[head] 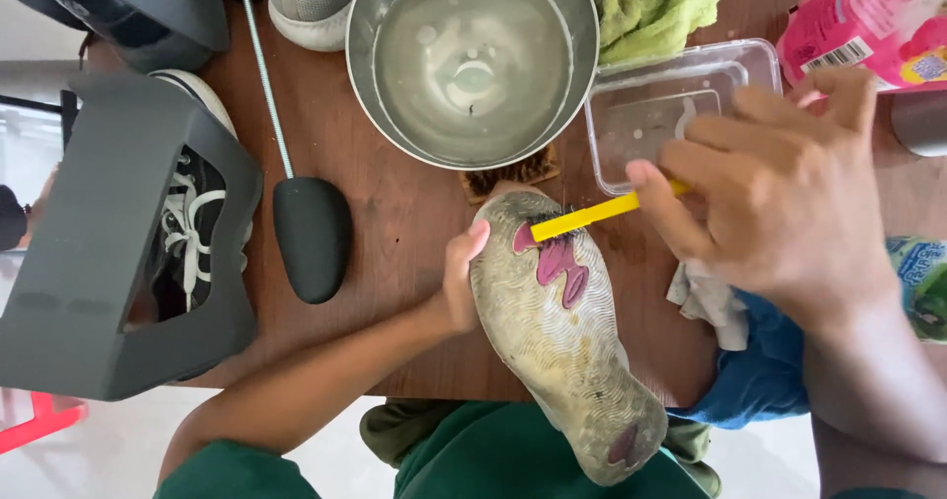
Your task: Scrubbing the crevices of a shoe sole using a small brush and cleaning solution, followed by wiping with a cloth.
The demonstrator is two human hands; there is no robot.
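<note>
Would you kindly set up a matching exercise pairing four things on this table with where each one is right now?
Things:
1. yellow brush
2. steel bowl
3. shoe
4. clear plastic tub

Places or states:
A. sole up, steadied by the left hand
B. holds cloudy water, at the table's far side
C. held in the right hand, bristles on the sole
D. beside the bowl, under the right hand

Pairs: 1-C, 2-B, 3-A, 4-D
</note>
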